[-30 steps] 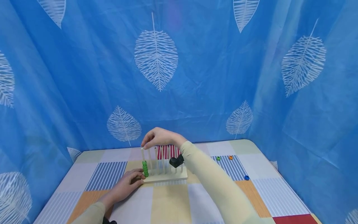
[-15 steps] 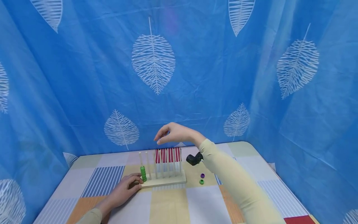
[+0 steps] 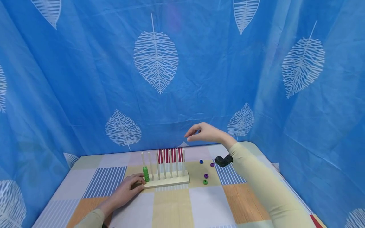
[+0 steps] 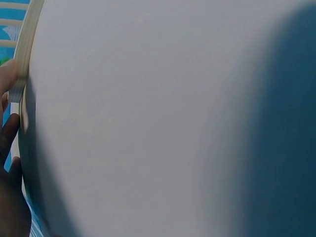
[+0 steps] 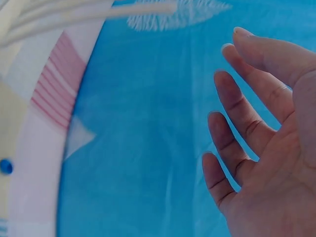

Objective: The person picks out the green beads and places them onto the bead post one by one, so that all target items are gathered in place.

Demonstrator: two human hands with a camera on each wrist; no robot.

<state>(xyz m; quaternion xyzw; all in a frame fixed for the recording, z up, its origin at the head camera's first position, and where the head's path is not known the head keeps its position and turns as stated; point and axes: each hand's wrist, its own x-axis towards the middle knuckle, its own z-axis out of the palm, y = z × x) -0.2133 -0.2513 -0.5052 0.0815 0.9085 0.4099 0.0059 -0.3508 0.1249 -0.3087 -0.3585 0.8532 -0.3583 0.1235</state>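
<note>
A pale wooden peg rack [image 3: 168, 181] with several upright pegs stands on the table. Several green beads [image 3: 146, 174] are stacked on its leftmost peg. My left hand [image 3: 128, 187] holds the left end of the rack's base, with thumb and fingers about the corner; the base's edge [image 4: 25, 44] also shows in the left wrist view. My right hand [image 3: 204, 132] is raised in the air, beyond the rack's right end. In the right wrist view the right hand [image 5: 266, 128] has relaxed fingers, apart, with nothing between them.
Right of the rack lie loose beads: a blue bead [image 3: 201, 161], two purple ones including the nearer purple bead [image 3: 206, 176], and a green bead [image 3: 205, 182]. A patchwork cloth [image 3: 171, 205] covers the table. A blue leaf-patterned curtain [image 3: 194, 79] hangs behind and at both sides.
My right hand has left the top of the leftmost peg and moved right, uncovering the pegs and loose beads. My left hand stays at the rack's left end.
</note>
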